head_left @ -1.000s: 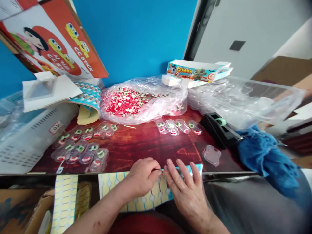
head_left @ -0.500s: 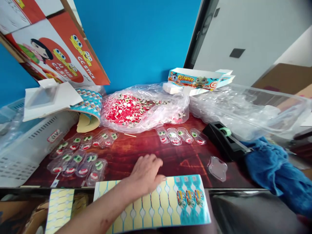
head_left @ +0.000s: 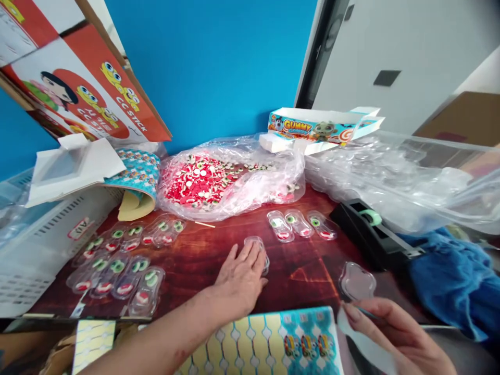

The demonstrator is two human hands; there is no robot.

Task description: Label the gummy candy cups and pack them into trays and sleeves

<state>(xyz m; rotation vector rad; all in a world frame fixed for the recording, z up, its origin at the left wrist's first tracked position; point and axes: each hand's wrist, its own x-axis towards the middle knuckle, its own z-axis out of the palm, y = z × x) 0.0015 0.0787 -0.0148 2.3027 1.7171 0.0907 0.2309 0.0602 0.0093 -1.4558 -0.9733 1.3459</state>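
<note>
My left hand lies nearly flat, fingers stretched out, over a clear plastic blister pack. Most of that pack is hidden under the fingers. At the lower right, my right hand pinches a pale, curled sticker label between thumb and fingers. A sheet of blue and yellow sticker labels lies at the table's front edge, below my left hand. Close above my right hand is an unfilled clear blister piece. Three packs with gummy eyes and red pieces stand in a row farther back.
Several filled packs lie at left beside a white basket. Behind is a plastic bag of red and white gummies. A black tape dispenser, a blue cloth and a tub of clear plastic pieces occupy the right.
My left hand has reached over a pack that left the back row, which shows one fewer. My right hand has come into view with a label. The view has shifted slightly.
</note>
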